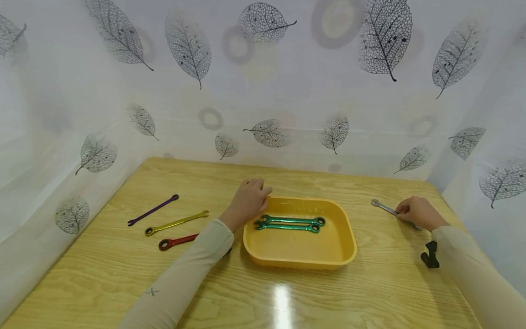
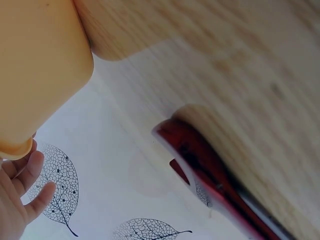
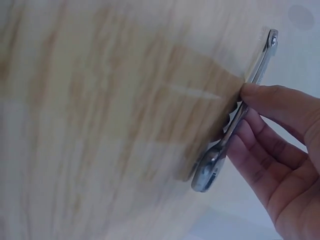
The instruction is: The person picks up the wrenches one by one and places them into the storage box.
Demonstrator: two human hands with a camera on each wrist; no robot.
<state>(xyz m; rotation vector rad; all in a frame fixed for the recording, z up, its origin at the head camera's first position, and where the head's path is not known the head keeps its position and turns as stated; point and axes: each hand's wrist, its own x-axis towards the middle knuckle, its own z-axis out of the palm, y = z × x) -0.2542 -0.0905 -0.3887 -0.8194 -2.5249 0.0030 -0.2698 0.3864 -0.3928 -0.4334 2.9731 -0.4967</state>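
Note:
My right hand (image 1: 420,213) pinches a silver combination wrench (image 1: 385,207) at the table's right side. In the right wrist view, thumb and fingers grip the middle of the wrench's shaft (image 3: 233,126), close above the wood. My left hand (image 1: 248,201) holds the far left corner of a yellow plastic tray (image 1: 300,263), with fingers at its rim (image 2: 17,151) in the left wrist view. Two green wrenches (image 1: 287,226) lie side by side inside the tray.
Left of the tray lie a purple wrench (image 1: 153,210), a yellow wrench (image 1: 176,222) and a red wrench (image 1: 177,241), partly hidden by my left sleeve. A white leaf-patterned curtain (image 1: 263,100) surrounds the wooden table (image 1: 320,297). A black clip (image 1: 430,255) shows by my right sleeve.

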